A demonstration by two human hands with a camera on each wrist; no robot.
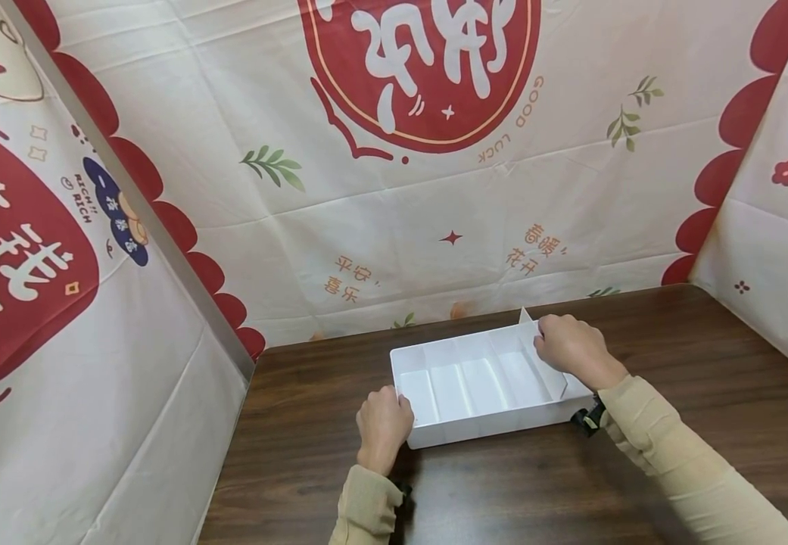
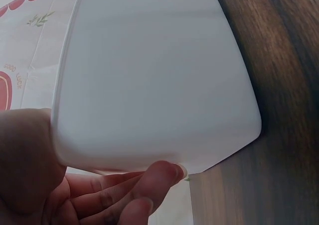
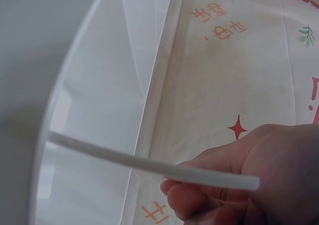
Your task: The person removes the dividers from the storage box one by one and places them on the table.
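A shallow white plastic box (image 1: 496, 425) with ridges across its floor sits on the table. My left hand (image 1: 383, 424) grips its left end; in the left wrist view the fingers curl at the end wall (image 2: 149, 85). Over the box's right part, my right hand (image 1: 577, 348) pinches a thin white divider (image 3: 149, 164) by its upper edge. The divider lies crosswise and tilted, one corner sticking up past the far wall. Its near end reaches the inside of the box close to the front wall. My right hand hides part of the box's right end.
The dark wood-grain table (image 1: 298, 484) spreads around the box. Behind it hangs a printed white cloth (image 1: 394, 219) with red scallops and lettering, and similar cloth hangs at both sides. A grey post (image 1: 182, 257) stands at the left corner.
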